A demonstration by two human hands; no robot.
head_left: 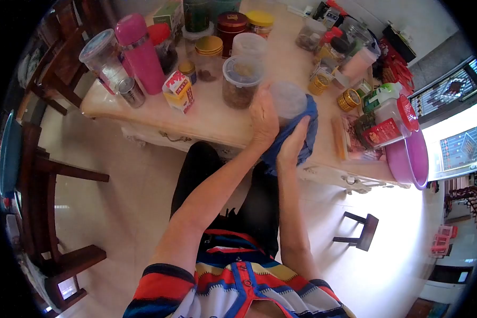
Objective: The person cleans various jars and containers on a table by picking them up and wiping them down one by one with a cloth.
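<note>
My left hand point(264, 116) is pressed along the left side of a round plastic container point(288, 99) with a whitish translucent lid, its fingers curved against the wall. From the other side my right hand point(293, 142) grips a crumpled blue cloth point(311, 124), which is pushed up against the container's right and lower side. The container is at the table's front edge, partly covered by cloth and hands; whether it rests on the table is hidden. Just left of my left hand stands a clear lidded tub point(241, 85) with brownish contents.
On the table point(212, 119) stand a pink thermos point(143, 58), a metal can point(131, 93), a yellow-red carton point(178, 93) and several jars behind. To the right are gold-lidded jars point(349, 99), a red-lidded jar point(384, 130) and a purple basin point(414, 153). A small stool point(367, 232) is on the floor.
</note>
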